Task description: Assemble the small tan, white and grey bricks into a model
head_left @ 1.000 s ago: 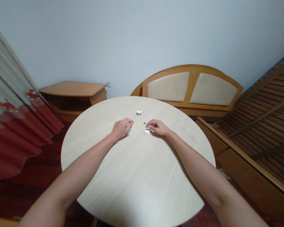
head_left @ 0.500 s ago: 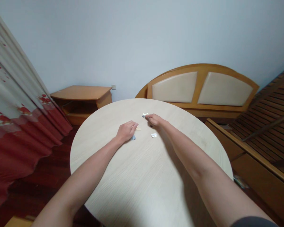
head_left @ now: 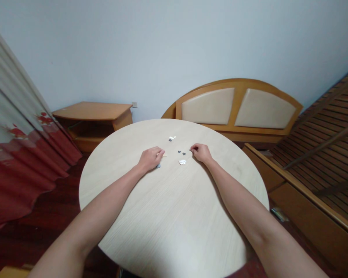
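Observation:
On the round pale table [head_left: 150, 216], my left hand [head_left: 151, 158] rests with fingers curled and pressed together beside small cream pieces [head_left: 164, 155]. Part of a grey-blue piece [head_left: 158, 166] shows from under it. My right hand [head_left: 201, 152] is pinched, and a tiny dark bit shows at its fingertips, too small to name. Left of it lie small dark pieces [head_left: 183, 153]. Several white flat pieces [head_left: 182, 162] sit a little nearer to me. Farther off are more white pieces [head_left: 172, 138] with a dark piece [head_left: 170, 140] beside them.
Behind the table stand a low wooden cabinet [head_left: 92, 111] and a padded headboard [head_left: 208, 106] against the wall. A red and white curtain [head_left: 31, 162] hangs at left. A wooden bed frame [head_left: 307, 193] with slats runs along the right side.
My right hand has moved right and nearer to me, away from the far white and dark pieces. Small dark pieces on the table are now uncovered. My left hand stays by the cream pieces.

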A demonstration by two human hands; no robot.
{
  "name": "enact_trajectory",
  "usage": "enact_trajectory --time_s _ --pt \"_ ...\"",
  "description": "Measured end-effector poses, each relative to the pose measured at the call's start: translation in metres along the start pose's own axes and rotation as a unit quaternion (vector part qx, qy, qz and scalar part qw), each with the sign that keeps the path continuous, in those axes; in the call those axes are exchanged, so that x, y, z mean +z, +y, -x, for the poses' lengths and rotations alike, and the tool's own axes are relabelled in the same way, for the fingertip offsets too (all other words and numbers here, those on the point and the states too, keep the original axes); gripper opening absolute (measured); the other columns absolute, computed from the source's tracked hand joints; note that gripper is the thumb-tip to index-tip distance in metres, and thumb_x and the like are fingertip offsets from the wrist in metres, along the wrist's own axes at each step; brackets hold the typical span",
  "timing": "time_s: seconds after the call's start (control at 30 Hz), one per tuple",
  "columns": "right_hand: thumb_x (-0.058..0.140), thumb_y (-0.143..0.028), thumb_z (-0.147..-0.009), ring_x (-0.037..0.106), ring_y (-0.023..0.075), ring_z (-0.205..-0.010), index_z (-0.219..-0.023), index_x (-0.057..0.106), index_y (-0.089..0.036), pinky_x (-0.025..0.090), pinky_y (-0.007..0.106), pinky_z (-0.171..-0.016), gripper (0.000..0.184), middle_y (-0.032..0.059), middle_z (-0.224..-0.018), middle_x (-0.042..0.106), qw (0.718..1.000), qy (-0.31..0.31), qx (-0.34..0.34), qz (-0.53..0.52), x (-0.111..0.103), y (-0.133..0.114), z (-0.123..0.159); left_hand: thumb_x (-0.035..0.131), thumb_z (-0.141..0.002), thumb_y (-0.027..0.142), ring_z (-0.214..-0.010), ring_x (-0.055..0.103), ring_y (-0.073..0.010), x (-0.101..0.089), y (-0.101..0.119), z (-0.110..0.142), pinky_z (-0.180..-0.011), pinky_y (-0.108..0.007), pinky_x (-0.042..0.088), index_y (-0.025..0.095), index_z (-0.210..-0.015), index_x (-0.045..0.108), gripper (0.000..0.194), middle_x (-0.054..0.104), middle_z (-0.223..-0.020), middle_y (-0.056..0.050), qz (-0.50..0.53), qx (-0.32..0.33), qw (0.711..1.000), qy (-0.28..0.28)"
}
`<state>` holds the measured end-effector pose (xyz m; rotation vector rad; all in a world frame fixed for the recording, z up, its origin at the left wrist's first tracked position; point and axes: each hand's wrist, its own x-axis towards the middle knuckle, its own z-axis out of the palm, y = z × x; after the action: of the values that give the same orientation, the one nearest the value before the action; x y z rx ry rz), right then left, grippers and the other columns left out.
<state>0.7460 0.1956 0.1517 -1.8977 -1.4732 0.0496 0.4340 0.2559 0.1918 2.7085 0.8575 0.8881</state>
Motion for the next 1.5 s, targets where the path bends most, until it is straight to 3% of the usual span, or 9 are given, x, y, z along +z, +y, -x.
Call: enact_trajectory --time_s 0.17,0.37,0.53,0.77,0.93,1.1,1.3,1.5 --pt "0.060 -0.012 -0.081 0.069 0.0210 -0.085 -0.090 0.077 -0.017 0.052 0.031 -0.083 0.020 0.0083 -0.094 0.078 0.999 -0.005 -0.027 -0.022 -0.005 -0.013 0.003 0.043 -0.103 0.034 -0.090 0.068 -0.0210 -0.002 0.001 0.000 -0.076 -0.030 0.047 0.019 -0.095 0.074 0.035 0.077 -0.100 -0.007 -0.007 -0.009 1.000 -0.014" --pt "0.067 -0.029 -0.086 0.066 0.0178 -0.078 -0.092 0.080 -0.015 0.051 0.028 -0.073 0.020 0.0089 -0.092 0.076 0.982 -0.121 -0.118 -0.087 -0.010 -0.029 0.013 0.043 -0.102 0.036 -0.090 0.068 -0.0216 -0.001 0.001 -0.002 -0.075 -0.030 0.046 0.019 -0.097 0.075 0.037 0.077 -0.101 -0.008 -0.015 -0.024 0.999 -0.035" --pt "0.070 -0.021 -0.083 0.066 0.0177 -0.079 -0.095 0.082 -0.019 0.052 0.028 -0.076 0.017 0.0079 -0.091 0.074 0.963 -0.178 -0.170 -0.106 -0.006 -0.034 0.013 0.043 -0.102 0.036 -0.090 0.067 -0.0217 -0.001 0.002 -0.002 -0.074 -0.030 0.046 0.019 -0.096 0.075 0.037 0.077 -0.101 -0.008 -0.011 -0.020 0.999 -0.033" --pt "0.063 -0.020 -0.090 0.065 0.0191 -0.081 -0.092 0.080 -0.017 0.049 0.029 -0.079 0.017 0.0097 -0.092 0.073 0.970 -0.157 -0.186 0.028 -0.019 -0.021 0.008 0.045 -0.101 0.036 -0.087 0.067 -0.0212 0.001 -0.001 -0.001 -0.071 -0.030 0.045 0.019 -0.095 0.076 0.036 0.077 -0.098 -0.007 -0.011 -0.017 0.999 -0.028" --pt "0.060 -0.023 -0.094 0.065 0.0207 -0.084 -0.086 0.077 -0.014 0.047 0.030 -0.078 0.021 0.0123 -0.092 0.073 0.982 -0.099 -0.147 0.068 -0.019 -0.019 0.006 0.045 -0.102 0.035 -0.087 0.068 -0.0212 0.000 0.000 -0.001 -0.072 -0.030 0.047 0.019 -0.095 0.076 0.036 0.077 -0.098 -0.007 -0.012 -0.011 1.000 -0.023" --pt "0.060 -0.025 -0.094 0.065 0.0186 -0.080 -0.083 0.075 -0.017 0.048 0.030 -0.077 0.021 0.0081 -0.085 0.074 0.983 -0.011 -0.159 -0.091 -0.004 -0.057 0.016 0.052 -0.100 0.032 -0.089 0.070 -0.0196 0.001 0.004 0.000 -0.077 -0.030 0.048 0.020 -0.097 0.076 0.027 0.078 -0.100 -0.005 0.012 0.048 0.999 -0.018" --pt "0.066 -0.031 -0.090 0.064 0.0160 -0.074 -0.084 0.077 -0.019 0.049 0.028 -0.070 0.018 0.0047 -0.081 0.075 0.948 -0.061 -0.168 -0.264 0.019 -0.106 0.038 0.063 -0.096 0.039 -0.087 0.070 -0.0194 0.003 0.009 0.000 -0.077 -0.029 0.049 0.019 -0.098 0.074 0.023 0.078 -0.096 -0.005 0.017 0.080 0.997 -0.007" --pt "0.066 -0.034 -0.090 0.066 0.0168 -0.076 -0.089 0.078 -0.019 0.050 0.028 -0.069 0.020 0.0060 -0.086 0.077 0.933 -0.091 -0.144 -0.316 0.026 -0.106 0.041 0.062 -0.097 0.034 -0.083 0.070 -0.0178 0.002 0.008 0.000 -0.074 -0.028 0.047 0.019 -0.095 0.075 0.019 0.078 -0.094 -0.004 0.017 0.064 0.998 0.018"
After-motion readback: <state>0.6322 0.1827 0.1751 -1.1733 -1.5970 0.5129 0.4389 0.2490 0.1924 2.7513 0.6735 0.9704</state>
